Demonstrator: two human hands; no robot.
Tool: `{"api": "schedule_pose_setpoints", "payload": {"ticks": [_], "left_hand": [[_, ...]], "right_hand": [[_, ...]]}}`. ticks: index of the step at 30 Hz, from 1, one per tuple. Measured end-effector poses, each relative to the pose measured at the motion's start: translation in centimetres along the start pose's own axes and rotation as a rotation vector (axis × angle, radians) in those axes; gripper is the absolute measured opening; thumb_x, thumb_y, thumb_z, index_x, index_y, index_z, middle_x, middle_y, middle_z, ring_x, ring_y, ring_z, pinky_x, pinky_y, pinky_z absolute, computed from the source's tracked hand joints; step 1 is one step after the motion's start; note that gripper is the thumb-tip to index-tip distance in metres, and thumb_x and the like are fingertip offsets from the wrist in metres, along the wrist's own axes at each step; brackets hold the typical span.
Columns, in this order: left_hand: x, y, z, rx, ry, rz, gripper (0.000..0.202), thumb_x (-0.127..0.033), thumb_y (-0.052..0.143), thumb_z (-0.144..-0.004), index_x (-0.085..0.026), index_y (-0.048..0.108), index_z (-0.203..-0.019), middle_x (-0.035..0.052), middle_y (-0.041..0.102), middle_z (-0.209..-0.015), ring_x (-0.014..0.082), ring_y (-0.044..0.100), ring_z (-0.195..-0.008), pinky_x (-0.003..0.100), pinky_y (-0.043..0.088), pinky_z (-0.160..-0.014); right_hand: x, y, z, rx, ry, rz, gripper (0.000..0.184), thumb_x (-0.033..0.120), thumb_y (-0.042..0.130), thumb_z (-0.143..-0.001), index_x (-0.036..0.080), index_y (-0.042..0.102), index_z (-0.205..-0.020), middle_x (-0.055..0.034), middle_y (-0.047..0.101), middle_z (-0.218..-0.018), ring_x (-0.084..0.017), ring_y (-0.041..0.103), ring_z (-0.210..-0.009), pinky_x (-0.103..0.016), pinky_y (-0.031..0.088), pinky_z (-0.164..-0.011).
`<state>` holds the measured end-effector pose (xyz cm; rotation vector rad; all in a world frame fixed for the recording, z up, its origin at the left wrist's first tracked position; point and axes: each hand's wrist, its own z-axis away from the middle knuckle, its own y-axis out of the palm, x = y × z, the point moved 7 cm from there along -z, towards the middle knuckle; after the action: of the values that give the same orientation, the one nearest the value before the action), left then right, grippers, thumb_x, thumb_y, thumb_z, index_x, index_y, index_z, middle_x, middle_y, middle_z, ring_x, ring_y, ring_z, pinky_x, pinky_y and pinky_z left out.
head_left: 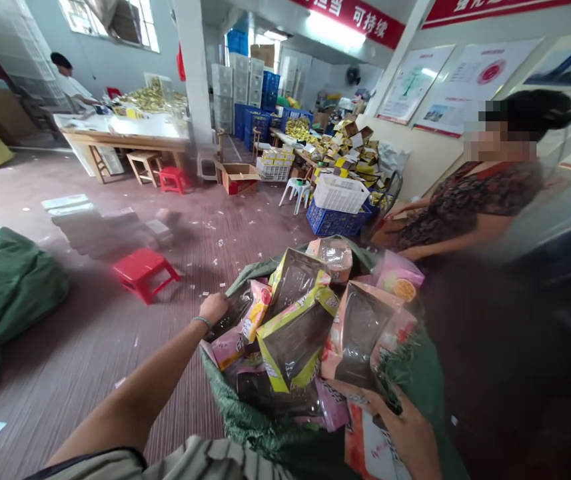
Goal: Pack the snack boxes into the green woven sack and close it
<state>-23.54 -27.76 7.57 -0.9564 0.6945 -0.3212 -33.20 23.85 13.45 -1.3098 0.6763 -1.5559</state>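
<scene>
A green sack (pixel 245 420) at the lower centre of the frame carries a heap of window-fronted packets (pixel 298 327) (yellow, pink and orange). It rests on the reddish floor (pixel 65 360), where a red stool (pixel 141 270) stands at centre left and another green sack (pixel 5 293) lies at the left edge.

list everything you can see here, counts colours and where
green sack: one, open, centre foreground, packed with packets
window packets: a heap, yellow, pink and orange with clear fronts, in the sack
second green sack: one, on the floor at left
red stool: one near, left of the sack; another by the far table
white stool: one, mid-room
blue crate: one, white basket on top, by the right wall
wooden table: one, far left, yellow goods on it, a person behind
seated person: one, patterned top, at right
left hand: wristband, on the far-left packets
right hand: under the near packets at the sack's edge
</scene>
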Motion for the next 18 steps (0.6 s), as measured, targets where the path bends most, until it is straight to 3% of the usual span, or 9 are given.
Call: {"api": "schedule_pose_setpoints", "payload": {"ticks": [5,8,10,12,15,16,18], "left_hand": [[-1.8,-7.1,0.2,-0.197,0.032,0.094,0.043,-0.037,0.041,-0.097,-0.013,0.075,-0.106,0.024,0.069,-0.121,0.0371,0.059,-0.124,0.042,0.045,-0.101],[-2.9,-9.2,1.0,-0.164,0.049,0.242,0.041,-0.039,0.046,-0.096,-0.011,0.075,-0.105,0.0218,0.072,-0.115,0.0367,0.063,-0.12,0.043,0.052,-0.095],[-3.0,-9.2,1.6,-0.038,0.062,0.364,0.037,-0.038,0.05,-0.094,-0.011,0.075,-0.099,0.0178,0.076,-0.102,0.0326,0.07,-0.104,0.04,0.058,-0.084],[-2.1,-8.1,2.5,0.209,0.027,0.606,0.032,-0.04,0.061,-0.089,-0.011,0.075,-0.091,0.015,0.078,-0.09,0.0285,0.074,-0.09,0.037,0.061,-0.079],[1.3,-5.6,5.1,0.588,-0.164,0.965,0.039,-0.042,0.086,-0.066,-0.01,0.075,-0.087,0.0147,0.078,-0.088,0.0273,0.073,-0.086,0.035,0.062,-0.081],[3.0,-5.0,6.0,0.614,-0.227,0.988,0.044,-0.041,0.091,-0.058,-0.011,0.074,-0.086,0.0139,0.078,-0.087,0.0269,0.073,-0.084,0.033,0.062,-0.077],[6.7,-4.0,7.9,0.51,-0.278,0.885,0.05,-0.041,0.095,-0.05,-0.014,0.074,-0.087,0.0107,0.077,-0.085,0.0242,0.072,-0.077,0.027,0.059,-0.061]], "right_hand": [[0.0,-0.3,-0.1,0.019,0.064,-0.081,0.086,0.079,0.049,-0.066,0.017,0.068,-0.122,-0.01,0.074,-0.087,-0.031,0.069,-0.08,-0.04,0.055,-0.079],[-0.7,-1.0,-0.3,0.008,0.101,-0.102,0.091,0.081,0.047,-0.063,0.016,0.068,-0.123,-0.0107,0.074,-0.092,-0.032,0.069,-0.083,-0.041,0.054,-0.081],[-1.8,-1.7,-0.4,-0.007,0.106,-0.11,0.083,0.081,0.049,-0.063,0.02,0.072,-0.116,-0.0104,0.074,-0.093,-0.034,0.069,-0.087,-0.042,0.054,-0.083],[-3.3,-2.2,-0.4,-0.003,0.133,-0.117,0.076,0.08,0.053,-0.061,0.022,0.075,-0.107,-0.0114,0.074,-0.095,-0.035,0.069,-0.091,-0.042,0.055,-0.084],[-5.1,-2.4,0.0,0.007,0.193,-0.106,0.074,0.078,0.059,-0.061,0.021,0.076,-0.104,-0.0144,0.073,-0.101,-0.037,0.069,-0.094,-0.041,0.056,-0.078],[-5.2,-2.4,0.1,0.001,0.174,-0.1,0.074,0.077,0.059,-0.062,0.02,0.076,-0.106,-0.0147,0.073,-0.103,-0.037,0.069,-0.094,-0.041,0.056,-0.077],[-4.4,-2.3,0.3,-0.033,0.071,-0.098,0.072,0.076,0.058,-0.066,0.02,0.075,-0.109,-0.0131,0.073,-0.105,-0.035,0.069,-0.096,-0.04,0.056,-0.079]]}}
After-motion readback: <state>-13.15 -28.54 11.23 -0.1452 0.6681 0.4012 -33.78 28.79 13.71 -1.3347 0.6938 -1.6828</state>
